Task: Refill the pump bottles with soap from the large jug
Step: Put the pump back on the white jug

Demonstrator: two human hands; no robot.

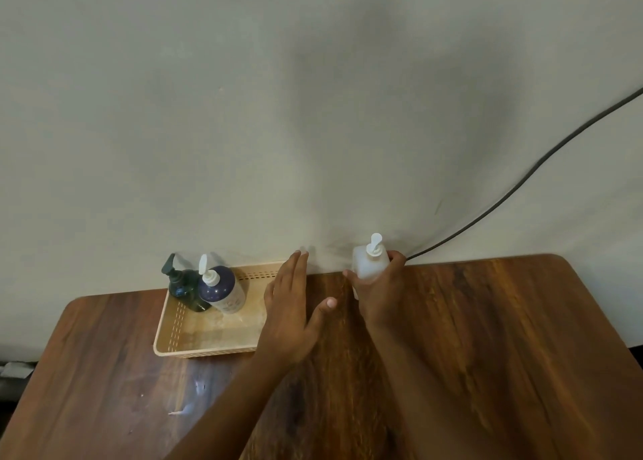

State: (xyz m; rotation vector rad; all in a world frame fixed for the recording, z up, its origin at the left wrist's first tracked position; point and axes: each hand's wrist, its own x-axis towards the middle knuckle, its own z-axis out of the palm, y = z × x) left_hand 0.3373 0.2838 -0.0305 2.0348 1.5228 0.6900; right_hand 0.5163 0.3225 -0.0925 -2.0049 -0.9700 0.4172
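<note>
A white pump bottle stands upright near the table's far edge, and my right hand is wrapped around its body. My left hand hovers flat with fingers apart just left of it, over the right end of a beige perforated tray. In the tray's far left corner stand a dark green pump bottle and a purple pump bottle with a white pump. No large jug is in view.
The wooden table butts against a pale wall. A dark cable runs down the wall to the table's far edge, right of the white bottle. The table's left edge lies near the tray.
</note>
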